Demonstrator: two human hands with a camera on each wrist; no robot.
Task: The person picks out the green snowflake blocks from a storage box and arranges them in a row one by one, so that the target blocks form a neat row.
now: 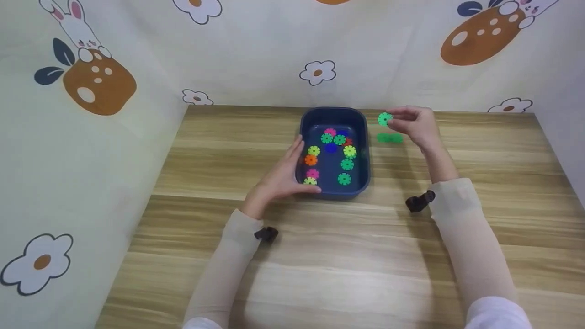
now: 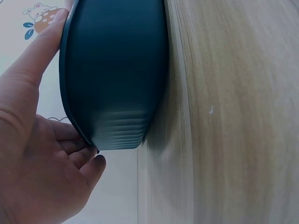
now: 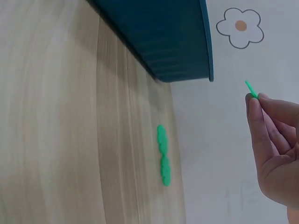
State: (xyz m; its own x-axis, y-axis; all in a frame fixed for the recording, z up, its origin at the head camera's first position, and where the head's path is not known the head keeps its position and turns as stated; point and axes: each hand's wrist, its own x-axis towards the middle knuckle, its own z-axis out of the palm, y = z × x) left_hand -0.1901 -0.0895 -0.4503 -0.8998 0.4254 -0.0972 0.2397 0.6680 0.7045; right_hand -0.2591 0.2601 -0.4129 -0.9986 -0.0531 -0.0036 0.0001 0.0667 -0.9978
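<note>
My left hand (image 1: 281, 176) holds the near left corner of a dark blue plastic bin (image 1: 338, 195), its thumb at the near rim and its fingers along the left side. Inside the bin lie several notched flower-shaped discs, among them an orange disc (image 1: 311, 160), a yellow disc (image 1: 349, 151) and a green disc (image 1: 344, 178). Right of the bin, my right hand (image 1: 419, 127) pinches another green notched disc (image 1: 383, 119) between thumb and fingers, above the table. The right wrist view shows this disc edge-on at the fingertips.
Two green notched discs (image 1: 390, 137) lie side by side on the wooden table (image 1: 347, 256), right of the bin and below my right hand. A patterned cloth wall (image 1: 256, 55) rises behind the table's far edge and along its left side.
</note>
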